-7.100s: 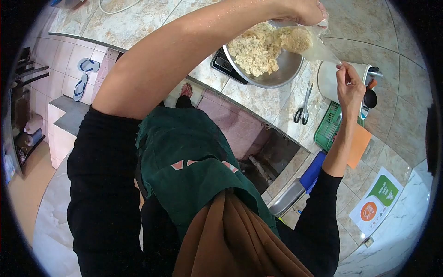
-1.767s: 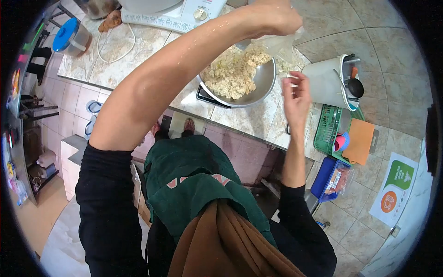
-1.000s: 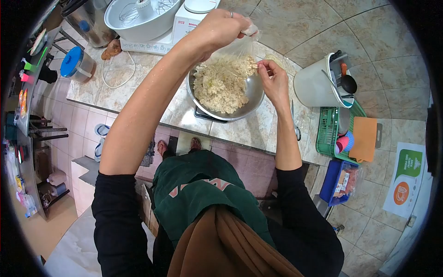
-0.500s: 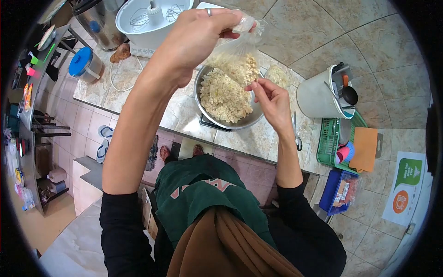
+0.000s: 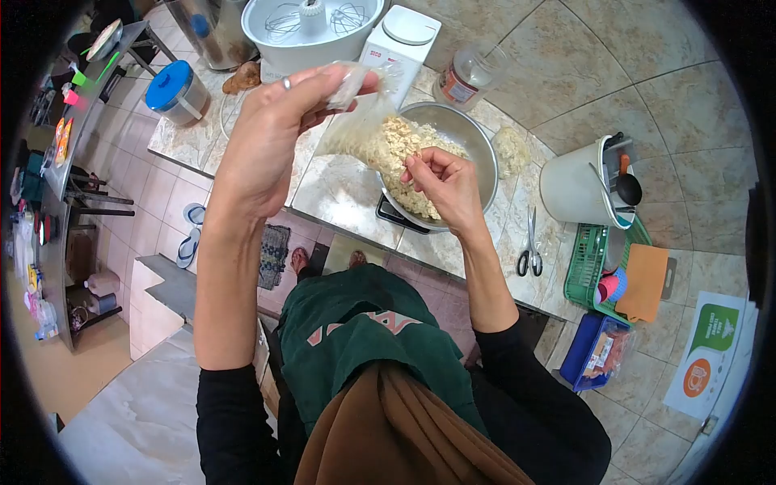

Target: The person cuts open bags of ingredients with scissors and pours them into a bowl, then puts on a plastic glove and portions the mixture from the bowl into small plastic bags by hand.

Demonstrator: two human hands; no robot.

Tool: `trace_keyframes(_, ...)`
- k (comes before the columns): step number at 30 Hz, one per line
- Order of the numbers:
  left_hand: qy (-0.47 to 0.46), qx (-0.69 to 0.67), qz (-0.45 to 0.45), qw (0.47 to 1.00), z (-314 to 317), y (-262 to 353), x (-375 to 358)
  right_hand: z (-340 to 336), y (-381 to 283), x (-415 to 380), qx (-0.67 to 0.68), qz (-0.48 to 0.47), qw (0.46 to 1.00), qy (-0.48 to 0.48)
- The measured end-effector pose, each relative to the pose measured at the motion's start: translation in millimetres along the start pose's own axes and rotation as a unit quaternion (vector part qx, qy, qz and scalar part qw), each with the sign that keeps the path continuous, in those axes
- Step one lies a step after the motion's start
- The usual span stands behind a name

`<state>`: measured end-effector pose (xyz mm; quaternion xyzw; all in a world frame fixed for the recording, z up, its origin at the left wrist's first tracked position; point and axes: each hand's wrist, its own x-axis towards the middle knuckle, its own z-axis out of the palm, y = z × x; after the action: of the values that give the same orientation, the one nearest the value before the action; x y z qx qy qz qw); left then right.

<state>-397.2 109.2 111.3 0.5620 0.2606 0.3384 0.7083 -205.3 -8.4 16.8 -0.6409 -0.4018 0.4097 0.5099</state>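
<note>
My left hand [image 5: 271, 117], with a ring on it, grips the gathered top of a clear plastic bag [image 5: 356, 133]. Pale crumbly food shows inside the bag, which hangs tilted over the left side of a metal bowl [image 5: 487, 153]. With thumb and fingertips closed, my right hand [image 5: 449, 186] pinches the bag's right side above the bowl. More of the pale crumbly food [image 5: 427, 208] lies in the bowl, partly hidden by the bag and my right hand. Under the bowl's near edge a flat black device [image 5: 396, 214] sticks out.
Scissors [image 5: 530, 252] and another bag of pale food [image 5: 511, 152] lie right of the bowl. Behind stand a clear jar [image 5: 470, 77], a white scale [image 5: 404, 40] and a mixer bowl [image 5: 283, 36]. Farther right are a white bucket [image 5: 570, 186] and a green basket [image 5: 584, 263].
My left hand has moved left and lower with the bag, from over the bowl to its left side. My right hand has shifted left with it. The view has turned slightly, uncovering the jar and scale.
</note>
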Motion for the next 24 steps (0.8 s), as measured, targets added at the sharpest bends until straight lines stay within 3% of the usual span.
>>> trace_keyframes(6,0.100,-0.026,-0.065,0.993,-36.8,-31.9,-37.7,31.8,7.9,0.2,-0.098,-0.038,0.994,-0.014)
trace_keyframes(9,0.145,-0.050,-0.115,0.981,-66.5,-99.6,-49.8,65.5,34.3,3.5,-0.258,-0.082,0.962,-0.034)
trace_keyframes(10,0.151,-0.036,-0.133,0.979,-72.2,-122.7,-52.6,77.4,49.1,7.3,-0.290,-0.056,0.954,-0.060)
trace_keyframes(14,0.170,-0.050,-0.190,0.966,-91.8,-183.4,-57.4,106.1,107.4,13.3,-0.362,-0.134,0.921,-0.041)
trace_keyframes(24,0.181,-0.114,-0.202,0.956,-98.6,-172.4,-51.0,94.9,80.3,11.2,-0.367,-0.126,0.921,-0.005)
